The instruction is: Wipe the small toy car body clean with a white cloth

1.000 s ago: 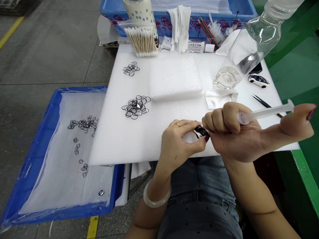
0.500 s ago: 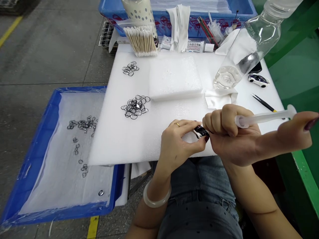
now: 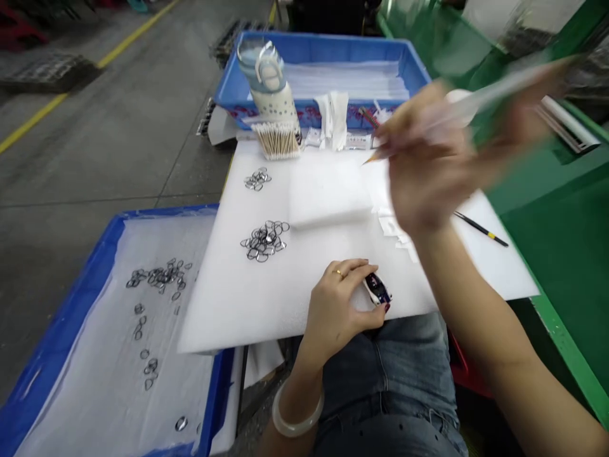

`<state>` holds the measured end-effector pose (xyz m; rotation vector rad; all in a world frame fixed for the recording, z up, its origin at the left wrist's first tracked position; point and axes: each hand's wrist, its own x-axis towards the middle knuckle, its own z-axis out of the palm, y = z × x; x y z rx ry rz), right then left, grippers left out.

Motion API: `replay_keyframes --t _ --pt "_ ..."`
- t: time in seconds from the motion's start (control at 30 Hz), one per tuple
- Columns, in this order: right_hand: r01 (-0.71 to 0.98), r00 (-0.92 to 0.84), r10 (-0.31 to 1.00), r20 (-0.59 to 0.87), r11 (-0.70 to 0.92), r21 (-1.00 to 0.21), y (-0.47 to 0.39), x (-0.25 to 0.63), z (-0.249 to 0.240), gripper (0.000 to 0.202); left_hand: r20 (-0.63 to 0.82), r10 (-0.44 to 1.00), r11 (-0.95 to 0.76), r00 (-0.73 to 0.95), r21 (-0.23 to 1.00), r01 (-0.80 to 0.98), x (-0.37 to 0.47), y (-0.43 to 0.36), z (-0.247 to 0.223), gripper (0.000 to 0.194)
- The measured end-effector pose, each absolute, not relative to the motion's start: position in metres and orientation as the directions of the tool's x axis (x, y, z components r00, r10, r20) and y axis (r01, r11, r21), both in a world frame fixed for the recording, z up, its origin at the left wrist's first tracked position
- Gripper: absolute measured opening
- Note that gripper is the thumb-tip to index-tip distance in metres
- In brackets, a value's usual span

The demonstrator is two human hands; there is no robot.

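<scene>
My left hand [image 3: 335, 304] pinches a small black-and-white toy car [image 3: 377, 289] between thumb and fingers, close to the near edge of the white foam board [image 3: 223, 298]. Raised over the board's right side, my right hand [image 3: 423, 165] is smeared by motion. It is closed around a translucent syringe [image 3: 495, 95], whose orange pointed tip [image 3: 373, 157] faces left. White cloth pieces [image 3: 392, 228] lie below that hand. A pair of black tweezers [image 3: 480, 228] rests to its right. The bottle and second toy car are hidden or out of sight.
Black rings lie in a small pile [image 3: 257, 179] and a larger pile [image 3: 265, 241]. A foam block [image 3: 328, 190] sits mid-board. Cotton swabs [image 3: 278, 141], a tumbler [image 3: 271, 89] and a blue bin [image 3: 404, 57] stand behind. A lined blue tray [image 3: 95, 266] holds more rings, left.
My right hand has lifted the syringe up and away from the toy car. My left hand still holds the car, now tilted differently. The camera view has tipped upward.
</scene>
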<state>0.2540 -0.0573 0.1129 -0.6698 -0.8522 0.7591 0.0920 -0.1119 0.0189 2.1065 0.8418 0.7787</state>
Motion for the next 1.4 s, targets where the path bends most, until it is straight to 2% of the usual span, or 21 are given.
replay_keyframes --t 0.03,0.07,0.13,0.2,0.27,0.33,0.4,0.43,0.5,0.6,0.73,0.87,0.93,1.0,1.1,1.17,1.23,1.3,1.4 --pt "-0.190 0.387 0.795 0.468 0.565 -0.803 -0.040 0.251 0.105 0.065 0.264 0.740 -0.542 0.619 0.779 0.315 0.091 -0.112 0.018 0.052" --pt "-0.066 0.284 0.875 0.392 0.425 -0.903 -0.029 0.250 0.097 0.061 0.267 0.727 -0.557 0.632 0.769 0.315 0.090 -0.112 0.018 0.052" --pt "0.070 0.210 0.924 0.321 0.313 -0.947 -0.026 0.254 0.086 0.052 0.263 0.708 -0.577 0.655 0.751 0.322 0.088 -0.112 0.017 0.052" --pt "0.137 0.260 0.881 0.395 0.371 -0.918 -0.048 0.269 0.083 0.042 0.270 0.695 -0.599 0.666 0.730 0.330 0.087 -0.112 0.017 0.053" --pt "0.244 0.386 0.798 0.462 0.395 -0.886 -0.081 0.294 0.084 0.034 0.297 0.688 -0.626 0.662 0.706 0.333 0.087 -0.113 0.015 0.053" --pt "0.436 0.498 0.771 0.397 0.173 -0.883 -0.111 0.322 0.081 0.028 0.327 0.683 -0.647 0.653 0.685 0.335 0.087 -0.113 0.014 0.053" --pt "0.572 0.562 0.772 0.297 -0.103 -0.814 -0.128 0.345 0.072 0.023 0.343 0.677 -0.660 0.651 0.675 0.331 0.088 -0.113 0.012 0.054" --pt "0.603 0.573 0.778 0.257 -0.188 -0.775 -0.132 0.353 0.065 0.021 0.347 0.675 -0.663 0.651 0.673 0.328 0.087 -0.112 0.012 0.053" --pt "0.627 0.565 0.797 0.216 -0.245 -0.739 -0.132 0.361 0.050 0.023 0.354 0.676 -0.663 0.646 0.676 0.323 0.087 -0.111 0.011 0.047" --pt "0.633 0.530 0.818 0.221 -0.209 -0.746 -0.128 0.354 0.040 0.022 0.361 0.698 -0.646 0.618 0.691 0.325 0.085 -0.110 0.010 0.034" --pt "0.586 0.407 0.886 0.222 -0.067 -0.808 -0.138 0.327 0.057 0.040 0.379 0.764 -0.580 0.521 0.757 0.301 0.089 -0.111 0.015 0.030" --pt "0.296 0.106 0.992 0.072 0.037 -0.955 -0.162 0.299 0.077 0.045 0.389 0.795 -0.508 0.466 0.847 0.159 0.109 -0.114 0.032 0.040" --pt "0.137 0.005 1.000 0.022 0.021 -0.990 -0.172 0.294 0.079 0.044 0.361 0.772 -0.447 0.523 0.893 0.044 0.120 -0.115 0.044 0.032" --pt "0.057 0.016 1.000 0.005 0.004 -0.998 -0.178 0.295 0.079 0.043 0.301 0.756 -0.347 0.581 0.937 -0.033 0.128 -0.115 0.055 0.022" --pt "0.014 0.062 0.998 -0.025 -0.026 -1.000 -0.185 0.306 0.076 0.046 0.163 0.794 -0.152 0.585 0.986 -0.069 0.130 -0.114 0.064 0.045" --pt "0.029 0.028 0.999 -0.046 -0.047 -0.998 -0.190 0.313 0.074 0.045 0.078 0.816 -0.023 0.572 0.994 -0.102 0.130 -0.113 0.066 0.052" --pt "0.029 -0.013 0.998 -0.057 -0.057 -0.998 -0.194 0.317 0.072 0.043 0.010 0.817 0.093 0.577 0.984 -0.149 0.130 -0.114 0.068 0.055" --pt "-0.020 0.023 0.999 -0.046 -0.046 -0.999 -0.196 0.317 0.069 0.043 -0.029 0.810 0.174 0.586 0.966 -0.193 0.132 -0.116 0.070 0.057" --pt "-0.083 0.083 0.995 -0.054 -0.047 -0.995 -0.194 0.310 0.060 0.044 -0.032 0.796 0.218 0.604 0.947 -0.237 0.136 -0.118 0.073 0.056"
